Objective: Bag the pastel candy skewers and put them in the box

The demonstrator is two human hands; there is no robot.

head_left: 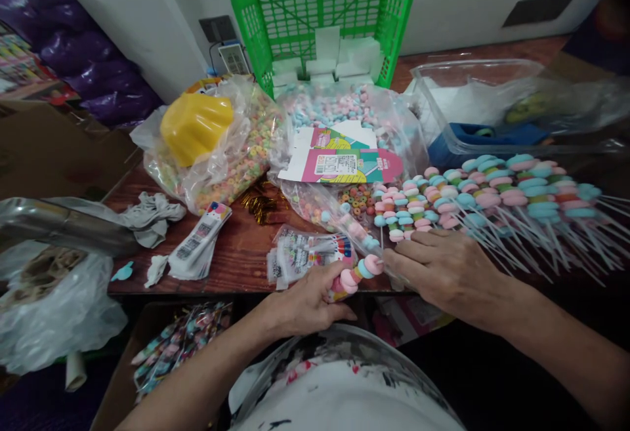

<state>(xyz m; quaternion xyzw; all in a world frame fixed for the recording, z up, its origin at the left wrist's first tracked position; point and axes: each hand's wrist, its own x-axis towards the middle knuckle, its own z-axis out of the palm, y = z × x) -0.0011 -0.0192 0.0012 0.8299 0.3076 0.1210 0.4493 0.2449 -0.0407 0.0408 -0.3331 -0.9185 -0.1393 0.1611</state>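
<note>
My left hand (315,300) is closed round a candy skewer (361,272) of pink and blue rings, held at the table's front edge. My right hand (445,267) lies beside it, fingers together, touching the skewer's far end and a clear wrapper; what it grips is hidden. Just beyond my right hand lies a row of several finished candy skewers (492,195), sticks pointing right. A stack of printed clear wrappers (305,254) lies right behind my left hand.
Bags of coloured ring candy (246,155) and pastel candy (344,109) fill the table's middle, with a yellow cup (194,126), a flat printed carton (344,162), a green basket (325,18) and a clear tub (492,109) behind. Below left, a box holds wrapped skewers (182,346).
</note>
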